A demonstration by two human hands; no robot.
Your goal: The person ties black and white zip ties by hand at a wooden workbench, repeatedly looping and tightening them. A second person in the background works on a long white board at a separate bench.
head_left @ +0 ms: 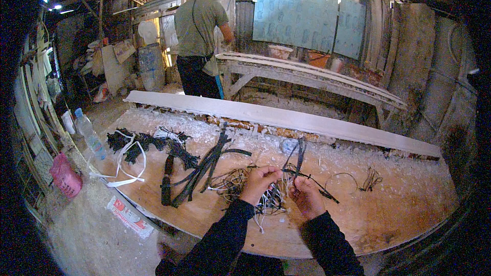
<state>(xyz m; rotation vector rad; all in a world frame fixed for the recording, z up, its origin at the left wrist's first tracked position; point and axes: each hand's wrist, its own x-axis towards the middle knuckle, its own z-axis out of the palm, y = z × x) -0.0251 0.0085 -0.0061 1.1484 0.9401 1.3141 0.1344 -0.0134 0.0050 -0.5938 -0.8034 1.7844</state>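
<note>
Over the middle of the wooden work table (388, 214), my left hand (257, 183) and my right hand (308, 198) work close together on a narrow black strip (300, 152), which rises in a loop above the fingers. My left hand's thumb and forefinger are pinched at the strip. The fingers of my right hand are closed on it lower down. Beneath and beside the hands lies a tangle of thin black and white cords (230, 185), partly hidden by them. Left of it are several flat black strips (203, 167) and a black handle-like piece (166, 184).
Dark cord bundles (176, 154) and a white strap (120, 166) lie on the table's left. A long white-coated beam (286, 117) runs along its far side. A plastic bottle (91, 135) and pink bag (66, 176) are left. Beyond, a person (199, 30) stands beside a bench (317, 79).
</note>
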